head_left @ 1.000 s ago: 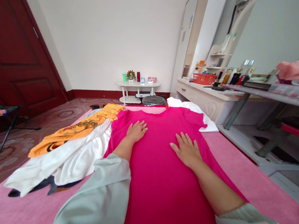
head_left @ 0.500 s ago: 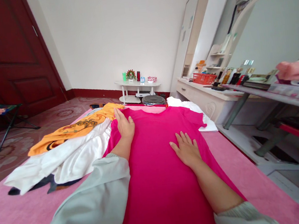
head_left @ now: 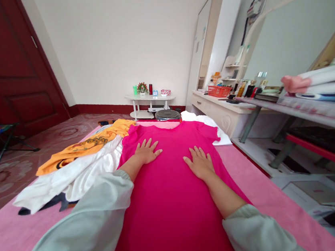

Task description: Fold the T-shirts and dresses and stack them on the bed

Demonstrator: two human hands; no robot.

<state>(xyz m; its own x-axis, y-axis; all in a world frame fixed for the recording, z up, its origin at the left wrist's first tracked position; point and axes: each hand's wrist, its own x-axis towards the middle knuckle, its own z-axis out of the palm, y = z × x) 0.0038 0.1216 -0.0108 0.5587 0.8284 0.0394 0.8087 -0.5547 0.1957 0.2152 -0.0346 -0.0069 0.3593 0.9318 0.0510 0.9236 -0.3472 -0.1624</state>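
Observation:
A bright pink T-shirt (head_left: 176, 205) lies spread flat along a pink bed cover (head_left: 259, 187), collar away from me. My left hand (head_left: 145, 152) rests flat on its upper left chest, fingers spread and open. On the shirt's right side lies my right hand (head_left: 200, 163), also flat with fingers stretched out. Neither hand holds anything. Both arms wear pale grey-green sleeves.
Left of the shirt lies a heap of clothes: an orange garment (head_left: 91, 144) over white cloth (head_left: 70, 178). A white garment (head_left: 207, 121) sits beyond the right sleeve. A dresser (head_left: 220, 107) and cluttered shelves (head_left: 304, 102) stand right; a small white table (head_left: 149, 101) stands behind.
My left hand slid from the shirt's left shoulder edge back onto the chest and spread flat. My right hand stayed put. The view shifted slightly.

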